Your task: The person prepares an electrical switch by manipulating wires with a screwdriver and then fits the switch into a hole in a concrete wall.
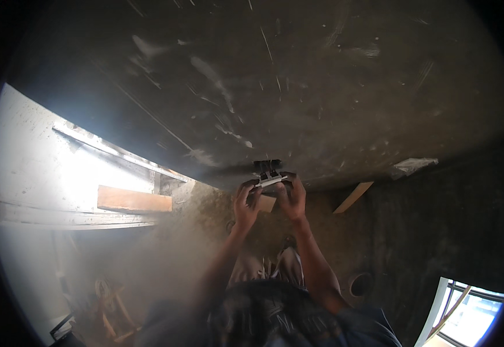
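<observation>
Both of my hands are raised against the grey plastered wall (298,75). Between them they hold a white electrical wall plate (272,181) with dark modules on its back, edge-on to me. My left hand (247,201) is closed on the plate's left end. At the other end my right hand (292,201) grips it, thumb on the near side and fingers curled over the top. A dark rectangular box opening (267,163) sits in the wall just beyond the plate. Whatever runs between plate and box is too dark to make out.
To the left, a wooden plank (134,199) lies on a ledge by a bright window opening. A wooden strip (353,197) leans at right, near a pale crumpled sheet (415,166). A round container (360,284) stands right of my legs. A window (471,315) shows lower right.
</observation>
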Available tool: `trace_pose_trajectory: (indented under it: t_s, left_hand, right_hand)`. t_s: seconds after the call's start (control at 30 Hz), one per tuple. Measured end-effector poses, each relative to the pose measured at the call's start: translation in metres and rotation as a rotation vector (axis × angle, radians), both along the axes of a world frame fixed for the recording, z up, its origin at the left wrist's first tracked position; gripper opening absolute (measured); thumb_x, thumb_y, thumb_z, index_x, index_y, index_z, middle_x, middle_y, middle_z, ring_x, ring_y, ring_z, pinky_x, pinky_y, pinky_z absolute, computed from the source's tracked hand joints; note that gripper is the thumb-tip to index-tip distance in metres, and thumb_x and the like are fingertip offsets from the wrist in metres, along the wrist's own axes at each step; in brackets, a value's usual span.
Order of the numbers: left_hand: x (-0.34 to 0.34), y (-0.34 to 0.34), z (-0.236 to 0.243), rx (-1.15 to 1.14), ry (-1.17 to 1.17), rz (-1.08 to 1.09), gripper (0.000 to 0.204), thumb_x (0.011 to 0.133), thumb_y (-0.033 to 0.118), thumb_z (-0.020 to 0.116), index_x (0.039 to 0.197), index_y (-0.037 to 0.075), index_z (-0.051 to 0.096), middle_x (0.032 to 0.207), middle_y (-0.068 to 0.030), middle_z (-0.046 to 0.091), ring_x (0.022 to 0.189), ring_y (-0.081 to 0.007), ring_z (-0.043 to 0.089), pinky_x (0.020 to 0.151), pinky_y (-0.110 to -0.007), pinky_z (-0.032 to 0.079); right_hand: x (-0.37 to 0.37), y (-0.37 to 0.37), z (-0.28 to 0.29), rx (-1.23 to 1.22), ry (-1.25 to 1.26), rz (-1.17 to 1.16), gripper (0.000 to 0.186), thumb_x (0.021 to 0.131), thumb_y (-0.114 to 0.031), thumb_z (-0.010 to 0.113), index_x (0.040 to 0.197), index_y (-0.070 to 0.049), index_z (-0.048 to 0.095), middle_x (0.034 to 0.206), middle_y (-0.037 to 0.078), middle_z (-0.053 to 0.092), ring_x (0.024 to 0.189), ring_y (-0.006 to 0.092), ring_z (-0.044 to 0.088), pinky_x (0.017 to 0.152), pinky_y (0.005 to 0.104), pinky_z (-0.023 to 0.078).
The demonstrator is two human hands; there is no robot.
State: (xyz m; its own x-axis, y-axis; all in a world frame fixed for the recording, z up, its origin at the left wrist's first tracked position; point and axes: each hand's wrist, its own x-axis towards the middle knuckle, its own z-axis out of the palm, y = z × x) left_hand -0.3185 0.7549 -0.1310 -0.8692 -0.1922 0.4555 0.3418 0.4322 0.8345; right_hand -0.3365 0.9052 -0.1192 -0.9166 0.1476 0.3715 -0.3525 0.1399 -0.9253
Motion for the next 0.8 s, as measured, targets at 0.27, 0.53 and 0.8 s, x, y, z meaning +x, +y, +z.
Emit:
trace_pose_trajectory:
  t_s: [0.27,0.53,0.8]
  left_hand:
    - [-0.016,-0.012,-0.012,0.166,0.017,-0.054,0.012,0.088,-0.005,0.069,0.099,-0.004,0.063,0.095,-0.0135,0.069,0.078,-0.0156,0.065,0.068,-0.025,0.051]
    - [-0.029,-0.01,0.016,0.282,-0.099,-0.108,0.01,0.089,-0.005,0.067,0.098,-0.004,0.067,0.086,-0.0101,0.068,0.075,-0.0125,0.065,0.066,-0.025,0.05]
    - [-0.034,-0.007,-0.005,0.287,-0.012,-0.087,0.015,0.086,-0.009,0.065,0.099,-0.003,0.067,0.085,-0.0098,0.069,0.077,-0.0124,0.066,0.067,-0.026,0.051]
  right_hand:
    - [-0.007,-0.001,0.017,-0.124,-0.184,0.071,0.021,0.097,-0.015,0.065,0.108,0.002,0.063,0.096,0.008,0.066,0.088,0.0119,0.057,0.079,0.0264,0.046]
    - [-0.013,-0.016,0.033,-0.357,-0.215,-0.022,0.02,0.098,-0.018,0.065,0.106,0.001,0.065,0.095,0.0,0.066,0.09,0.0059,0.052,0.083,0.0233,0.042]
    - [-0.022,-0.022,0.017,0.095,0.135,-0.313,0.036,0.104,-0.03,0.052,0.116,0.003,0.06,0.112,0.011,0.062,0.104,0.0212,0.054,0.093,0.033,0.041]
